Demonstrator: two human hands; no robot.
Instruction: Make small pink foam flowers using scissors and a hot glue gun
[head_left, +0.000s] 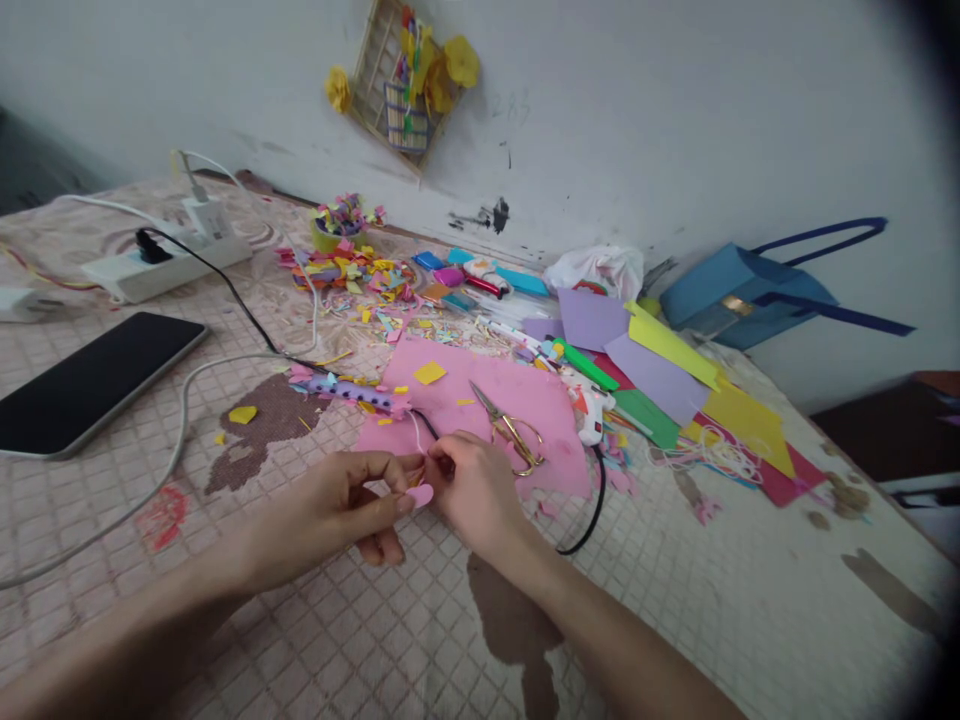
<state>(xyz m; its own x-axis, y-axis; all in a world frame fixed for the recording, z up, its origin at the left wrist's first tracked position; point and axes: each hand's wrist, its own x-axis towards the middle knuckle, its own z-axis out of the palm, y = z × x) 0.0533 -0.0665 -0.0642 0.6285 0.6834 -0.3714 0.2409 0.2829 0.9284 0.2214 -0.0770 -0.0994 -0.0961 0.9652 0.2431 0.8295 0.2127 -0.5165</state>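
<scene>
My left hand (pixel 349 510) pinches a small pink paper piece (pixel 420 495) with a rounded end between thumb and forefinger. Close against it is my right hand (pixel 476 490), its fingers curled together; what they grip, if anything, is hidden. A thin white strand (pixel 417 432) rises near the fingertips. Just beyond both hands lies a sheet of pink paper (pixel 457 360). Gold-handled scissors (pixel 510 430) rest on that sheet, along with a yellow paper square (pixel 430 373). Left of the sheet is a lilac dotted strip (pixel 349 393) with paper scraps around it.
A white glue gun (pixel 592 410) with a black cord stands right of the sheet. Coloured papers (pixel 660 380) and a blue bag (pixel 750 295) are farther right. Paper scraps (pixel 352 270) spread at the back. A phone (pixel 97 380), cables and a power strip (pixel 169 268) occupy the left.
</scene>
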